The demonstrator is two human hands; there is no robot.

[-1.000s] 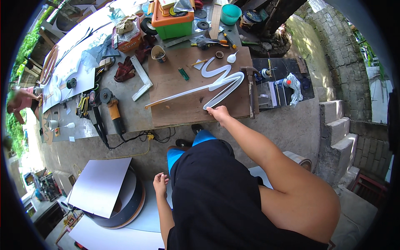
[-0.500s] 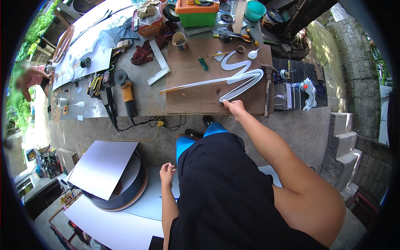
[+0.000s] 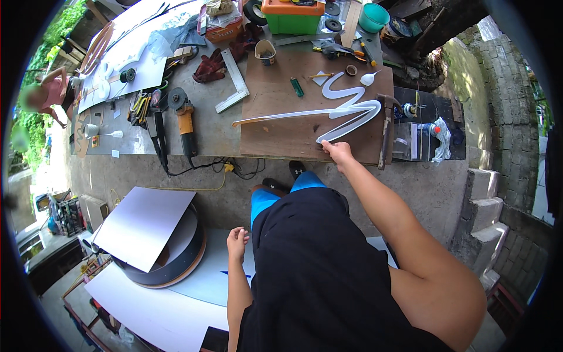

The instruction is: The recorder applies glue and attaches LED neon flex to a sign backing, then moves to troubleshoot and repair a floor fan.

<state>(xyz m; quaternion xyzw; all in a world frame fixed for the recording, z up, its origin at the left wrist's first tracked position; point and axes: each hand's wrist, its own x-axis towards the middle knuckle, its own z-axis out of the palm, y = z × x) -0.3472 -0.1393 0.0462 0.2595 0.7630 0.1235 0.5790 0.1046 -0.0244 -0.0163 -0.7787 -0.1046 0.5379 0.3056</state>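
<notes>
A zigzag, wavy white strip (image 3: pixel 356 111) lies on the brown board (image 3: pixel 281 138) on the workbench. One long arm of the strip runs left and ends in a brownish tip. My right hand (image 3: pixel 338 152) pinches the strip's near rounded end, close to the board's front edge. My left hand (image 3: pixel 238 242) hangs by my left side, away from the bench, fingers curled in and nothing showing in them. A hammer (image 3: pixel 384 132) lies right of the strip. Beyond the strip are a white dropper bottle (image 3: pixel 368 78), a tape roll (image 3: pixel 351 70) and a green lighter-like object (image 3: pixel 297 87).
An angle grinder (image 3: pixel 186 126), a metal square (image 3: pixel 234 85) and red gloves (image 3: pixel 211 69) lie left of the board. A green and orange toolbox (image 3: pixel 291 17) stands at the back. Behind me on the left, a white sheet (image 3: pixel 143 226) rests on a round drum. Another person (image 3: pixel 54 91) is at far left.
The bench scene has shifted slightly right and up in view. My right hand still pinches the same end of the strip. The person at far left has changed posture, with an arm raised.
</notes>
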